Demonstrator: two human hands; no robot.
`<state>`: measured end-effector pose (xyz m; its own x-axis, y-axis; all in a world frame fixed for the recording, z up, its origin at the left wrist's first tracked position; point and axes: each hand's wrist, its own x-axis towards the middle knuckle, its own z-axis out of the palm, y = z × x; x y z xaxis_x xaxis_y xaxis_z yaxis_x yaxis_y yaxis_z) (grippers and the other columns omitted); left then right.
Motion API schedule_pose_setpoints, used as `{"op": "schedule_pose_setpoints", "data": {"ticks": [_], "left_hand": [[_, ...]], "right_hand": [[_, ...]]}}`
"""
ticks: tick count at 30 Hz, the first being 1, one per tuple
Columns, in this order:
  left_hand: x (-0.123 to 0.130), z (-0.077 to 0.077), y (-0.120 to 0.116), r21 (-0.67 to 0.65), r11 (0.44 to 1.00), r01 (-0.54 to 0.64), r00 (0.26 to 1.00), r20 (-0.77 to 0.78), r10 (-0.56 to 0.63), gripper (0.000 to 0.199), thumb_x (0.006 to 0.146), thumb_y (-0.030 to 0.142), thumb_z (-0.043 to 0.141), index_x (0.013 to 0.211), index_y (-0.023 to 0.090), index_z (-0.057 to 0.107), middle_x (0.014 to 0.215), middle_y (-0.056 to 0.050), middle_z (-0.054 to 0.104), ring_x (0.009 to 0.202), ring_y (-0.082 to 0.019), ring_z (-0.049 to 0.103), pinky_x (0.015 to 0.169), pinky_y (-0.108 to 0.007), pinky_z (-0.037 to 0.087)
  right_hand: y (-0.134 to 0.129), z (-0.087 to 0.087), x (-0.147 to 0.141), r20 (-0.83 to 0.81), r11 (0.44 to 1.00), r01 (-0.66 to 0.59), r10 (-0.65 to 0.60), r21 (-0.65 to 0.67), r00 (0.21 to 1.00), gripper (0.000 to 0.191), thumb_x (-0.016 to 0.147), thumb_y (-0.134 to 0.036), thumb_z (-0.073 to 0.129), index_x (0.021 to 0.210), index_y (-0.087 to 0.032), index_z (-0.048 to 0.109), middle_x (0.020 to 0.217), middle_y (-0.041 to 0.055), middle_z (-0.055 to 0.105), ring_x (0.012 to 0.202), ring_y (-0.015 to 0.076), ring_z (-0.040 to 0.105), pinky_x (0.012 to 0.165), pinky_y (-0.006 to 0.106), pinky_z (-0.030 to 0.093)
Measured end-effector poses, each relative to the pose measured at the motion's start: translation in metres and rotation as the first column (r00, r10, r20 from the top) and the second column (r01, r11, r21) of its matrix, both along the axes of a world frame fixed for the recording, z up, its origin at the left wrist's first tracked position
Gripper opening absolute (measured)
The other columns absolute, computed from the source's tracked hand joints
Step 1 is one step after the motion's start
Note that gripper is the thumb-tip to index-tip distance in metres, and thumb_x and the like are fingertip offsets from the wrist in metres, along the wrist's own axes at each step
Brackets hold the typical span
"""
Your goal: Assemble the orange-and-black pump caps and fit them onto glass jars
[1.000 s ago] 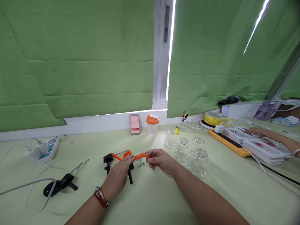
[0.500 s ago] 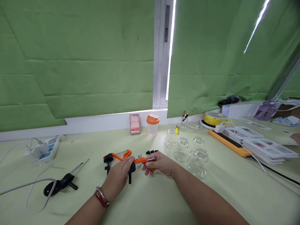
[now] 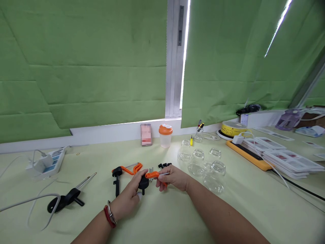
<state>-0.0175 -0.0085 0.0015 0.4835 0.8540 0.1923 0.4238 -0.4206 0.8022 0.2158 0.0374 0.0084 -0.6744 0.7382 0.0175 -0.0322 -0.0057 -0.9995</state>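
Note:
My left hand (image 3: 130,196) is closed around the black round end (image 3: 144,183) of an orange-and-black piece. Its thumb lies along the top, and a short black stub points down. From that end an orange arm (image 3: 151,175) runs to my right hand (image 3: 174,178), whose fingers pinch the arm and a thin metal rod (image 3: 164,174). Left of my hands lies a similar orange-and-black piece (image 3: 117,172) with a rod. A black piece with a bare metal rod (image 3: 72,196) rests farther left. Small metal pins (image 3: 151,170) and black parts (image 3: 164,165) sit behind my hands.
Several upturned glass jars (image 3: 196,163) stand right of my right forearm. A cup with an orange lid (image 3: 165,136) and a phone (image 3: 146,134) are by the wall. White power strip (image 3: 59,162) and cables lie left; an orange power strip (image 3: 248,155) and stacked cards (image 3: 291,159) lie right.
My left hand has turned the black end slightly, so its stub looks shorter and points more toward me. My right hand stays nearly in place. A hand at the far right edge has left view.

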Motion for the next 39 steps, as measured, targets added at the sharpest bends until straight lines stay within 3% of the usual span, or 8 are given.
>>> {"op": "schedule_pose_setpoints", "data": {"ticks": [3, 7, 12, 16, 19, 23, 28, 39], "left_hand": [[0.004, 0.007, -0.003, -0.177, 0.984, 0.027, 0.991, 0.131, -0.004, 0.066, 0.080, 0.015, 0.051, 0.140, 0.024, 0.025, 0.147, -0.009, 0.029, 0.133, -0.026, 0.030, 0.108, -0.044, 0.026], [0.010, 0.012, -0.006, -0.237, 0.970, -0.054, 0.979, 0.180, 0.099, 0.056, 0.083, 0.031, 0.054, 0.135, 0.022, 0.036, 0.142, -0.011, 0.036, 0.129, -0.027, 0.036, 0.107, -0.042, 0.029], [0.015, 0.008, -0.003, -0.295, 0.950, -0.099, 0.905, 0.370, 0.210, 0.068, 0.069, 0.028, 0.071, 0.130, 0.022, 0.040, 0.136, -0.013, 0.043, 0.125, -0.027, 0.040, 0.099, -0.037, 0.037], [0.015, 0.007, -0.001, -0.355, 0.929, -0.105, 0.887, 0.389, 0.249, 0.056, 0.066, 0.028, 0.073, 0.117, 0.020, 0.051, 0.113, -0.011, 0.059, 0.104, -0.026, 0.055, 0.088, -0.037, 0.044], [0.015, 0.008, -0.003, -0.391, 0.918, -0.060, 0.888, 0.399, 0.228, 0.051, 0.070, 0.029, 0.070, 0.116, 0.021, 0.050, 0.099, -0.008, 0.063, 0.096, -0.024, 0.058, 0.087, -0.036, 0.042], [0.018, 0.012, -0.008, -0.396, 0.918, 0.009, 0.879, 0.442, 0.182, 0.046, 0.077, 0.031, 0.064, 0.118, 0.022, 0.045, 0.103, -0.008, 0.061, 0.091, -0.020, 0.059, 0.089, -0.036, 0.040], [0.023, 0.014, -0.013, -0.357, 0.931, 0.071, 0.896, 0.433, 0.098, 0.041, 0.082, 0.030, 0.057, 0.119, 0.024, 0.041, 0.101, -0.005, 0.060, 0.080, -0.015, 0.057, 0.087, -0.036, 0.040], [0.023, 0.011, -0.014, -0.350, 0.927, 0.132, 0.905, 0.423, 0.031, 0.037, 0.081, 0.029, 0.056, 0.114, 0.024, 0.039, 0.095, -0.003, 0.056, 0.080, -0.016, 0.052, 0.080, -0.035, 0.040]], "right_hand": [[0.000, 0.000, 0.000, 0.007, 1.000, 0.011, -0.012, 0.007, 1.000, 0.034, 0.073, -0.044, 0.066, 0.075, -0.010, 0.070, 0.061, 0.0044, 0.063, 0.056, 0.0131, 0.060, 0.054, 0.024, 0.041], [-0.001, 0.001, 0.000, 0.002, 1.000, 0.020, -0.020, 0.016, 1.000, 0.031, 0.073, -0.041, 0.067, 0.075, -0.010, 0.070, 0.056, 0.0020, 0.061, 0.051, 0.0098, 0.053, 0.050, 0.023, 0.038], [-0.001, -0.001, -0.002, -0.065, 1.000, 0.023, -0.024, -0.013, 0.998, 0.030, 0.071, -0.040, 0.069, 0.073, -0.010, 0.070, 0.051, -0.0006, 0.056, 0.045, 0.0061, 0.044, 0.043, 0.021, 0.028], [-0.001, -0.006, -0.006, -0.150, 0.994, 0.034, -0.050, -0.108, 0.987, 0.033, 0.068, -0.039, 0.073, 0.085, -0.011, 0.067, 0.064, 0.0039, 0.064, 0.045, 0.0052, 0.043, 0.042, 0.020, 0.023], [0.001, -0.011, -0.008, -0.191, 0.984, 0.068, -0.099, -0.164, 0.976, 0.037, 0.065, -0.036, 0.076, 0.091, -0.016, 0.060, 0.069, 0.0043, 0.067, 0.045, 0.0050, 0.043, 0.045, 0.020, 0.026], [0.003, -0.016, -0.010, -0.223, 0.982, 0.086, -0.123, -0.168, 0.967, 0.034, 0.065, -0.034, 0.076, 0.087, -0.018, 0.055, 0.068, 0.0043, 0.069, 0.044, 0.0053, 0.044, 0.046, 0.020, 0.028], [0.001, -0.016, -0.010, -0.238, 0.976, 0.152, -0.187, -0.159, 0.953, 0.033, 0.059, -0.029, 0.080, 0.081, -0.016, 0.059, 0.063, 0.0024, 0.067, 0.045, 0.0064, 0.046, 0.046, 0.021, 0.031], [-0.002, -0.014, -0.013, -0.241, 0.981, 0.100, -0.138, -0.164, 0.961, 0.033, 0.054, -0.025, 0.083, 0.074, -0.015, 0.059, 0.057, -0.0018, 0.063, 0.040, 0.0059, 0.046, 0.041, 0.020, 0.027]]}}
